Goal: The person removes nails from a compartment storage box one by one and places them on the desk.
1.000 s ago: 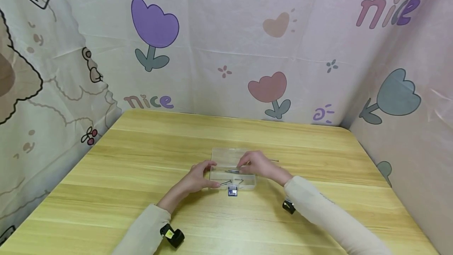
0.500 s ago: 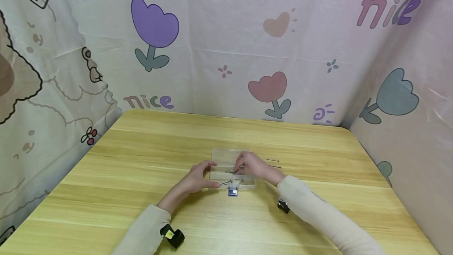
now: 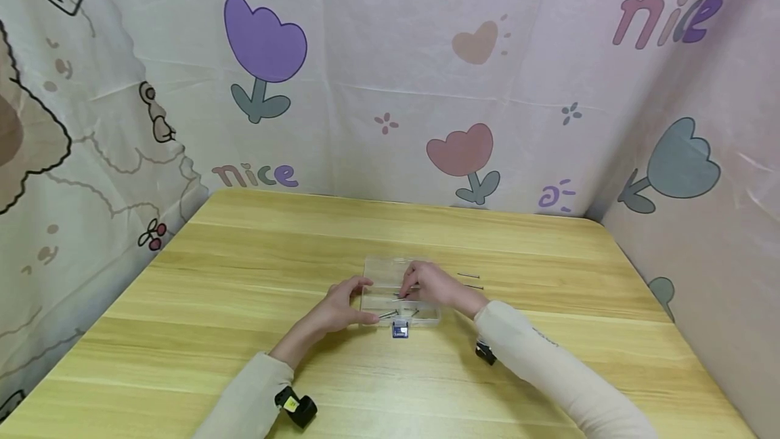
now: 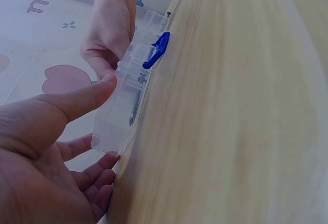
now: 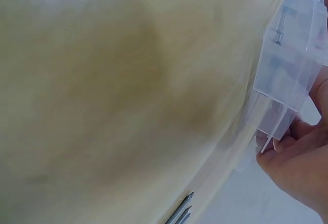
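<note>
A clear plastic compartment box (image 3: 372,304) with a blue latch (image 3: 400,329) stands on the table, its lid (image 3: 382,271) laid back. My left hand (image 3: 336,306) grips the box's left end, thumb at the front and fingers behind. My right hand (image 3: 431,284) reaches into the back compartment, thumb and fingertips pinched together on a nail (image 3: 398,299), largely hidden by the fingers. In the front compartments lie nails (image 3: 388,314), and one nail (image 5: 280,32) shows through the wall in the right wrist view.
Loose nails (image 3: 469,275) lie on the wooden table (image 3: 256,249) right of the box; the right wrist view shows several nail points (image 5: 180,209). A printed cloth (image 3: 365,73) hangs behind and at both sides.
My right hand has moved slightly left and deeper over the back compartment, uncovering the loose nails on the table. The left hand and the box have stayed put.
</note>
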A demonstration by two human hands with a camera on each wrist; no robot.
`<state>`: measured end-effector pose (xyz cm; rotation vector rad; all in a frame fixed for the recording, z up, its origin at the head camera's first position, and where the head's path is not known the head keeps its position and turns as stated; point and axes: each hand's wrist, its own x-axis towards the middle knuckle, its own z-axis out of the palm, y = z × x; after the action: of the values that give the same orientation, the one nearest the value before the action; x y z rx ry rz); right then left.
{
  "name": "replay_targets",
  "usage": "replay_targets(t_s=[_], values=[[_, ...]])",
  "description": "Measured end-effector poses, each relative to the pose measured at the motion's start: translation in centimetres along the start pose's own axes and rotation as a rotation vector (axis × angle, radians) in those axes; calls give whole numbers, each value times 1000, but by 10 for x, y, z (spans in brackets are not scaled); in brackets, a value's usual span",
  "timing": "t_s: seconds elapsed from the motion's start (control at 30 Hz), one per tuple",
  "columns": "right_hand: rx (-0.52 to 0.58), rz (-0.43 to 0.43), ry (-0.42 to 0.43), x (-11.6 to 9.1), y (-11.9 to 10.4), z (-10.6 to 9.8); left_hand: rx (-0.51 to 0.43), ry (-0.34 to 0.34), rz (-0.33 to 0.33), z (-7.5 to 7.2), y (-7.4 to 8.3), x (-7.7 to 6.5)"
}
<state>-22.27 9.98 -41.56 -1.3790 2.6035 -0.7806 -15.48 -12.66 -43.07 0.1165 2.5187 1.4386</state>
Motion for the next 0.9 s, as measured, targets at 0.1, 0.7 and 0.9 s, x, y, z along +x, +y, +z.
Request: replay_targets(t_s=[0.1, 0.7, 0.9], values=[[-1, 18, 6, 0, -1, 1, -1, -1, 0, 0, 0, 0], [63, -13, -18, 1, 6, 1, -22, -4, 2, 2, -2, -1], [153, 58, -16, -4, 4, -9, -18, 7, 7, 1, -2, -1]])
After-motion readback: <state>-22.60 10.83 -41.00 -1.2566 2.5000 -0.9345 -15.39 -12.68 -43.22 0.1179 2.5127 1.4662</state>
